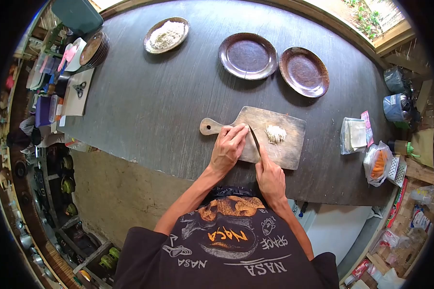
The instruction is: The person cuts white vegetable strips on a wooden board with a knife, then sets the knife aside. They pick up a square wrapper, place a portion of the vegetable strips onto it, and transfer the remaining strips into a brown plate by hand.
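Note:
On a wooden cutting board (pixel 291 155) with a round handle, my left hand (pixel 228 146) has its fingers bent together around a small whitish piece (pixel 246 127). My right hand (pixel 271 179) is closed on the handle of a knife (pixel 254 138), whose dark blade points away from me and lies right beside the left fingertips. A small heap of thin white shreds (pixel 276 134) rests on the board, to the right of the blade. The knife handle is mostly hidden in my right hand.
Beyond the board stand two brown plates (pixel 248 55) (pixel 304 72) and a plate of pale shreds (pixel 167 35). At the right are white packets (pixel 354 135) and a bag of orange pieces (pixel 378 164). Stacked bowls (pixel 94 49) and scissors (pixel 79 88) are at the left.

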